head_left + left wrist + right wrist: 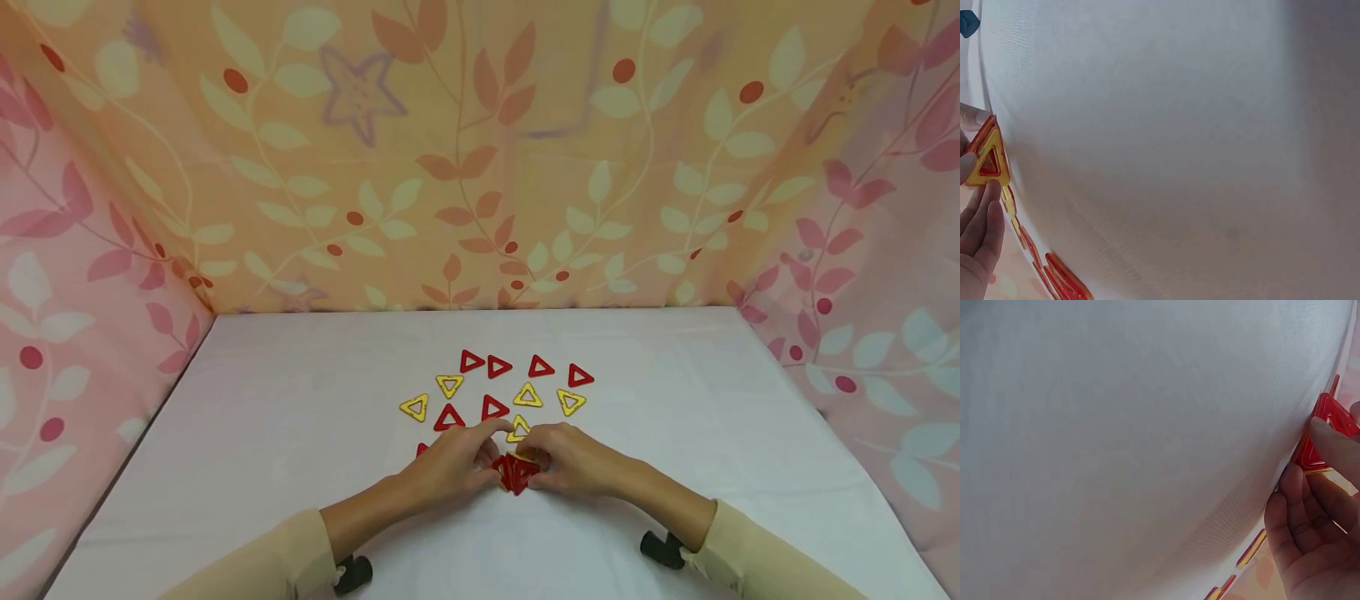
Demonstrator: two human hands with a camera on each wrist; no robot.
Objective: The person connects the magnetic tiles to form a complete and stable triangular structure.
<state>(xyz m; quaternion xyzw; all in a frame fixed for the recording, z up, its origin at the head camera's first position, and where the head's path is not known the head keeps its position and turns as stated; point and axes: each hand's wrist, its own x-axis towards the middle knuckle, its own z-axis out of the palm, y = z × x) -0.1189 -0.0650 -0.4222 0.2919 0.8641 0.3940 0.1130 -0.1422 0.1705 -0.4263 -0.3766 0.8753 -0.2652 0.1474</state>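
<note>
Both hands meet over a small cluster of red triangle frames near the front middle of the table, a bit of yellow showing at its top edge. My left hand grips the cluster from the left, thumb and fingers at its edge. From the other side my right hand pinches it, with curled fingers behind and the thumb in front. In the left wrist view a yellow triangle frame lies against a red one. A red triangle frame stands tilted under the thumb in the right wrist view.
Beyond the hands, several loose red triangles and yellow triangles lie scattered on the white tablecloth. One red triangle is partly hidden by the left hand. Patterned curtains stand at the back and sides.
</note>
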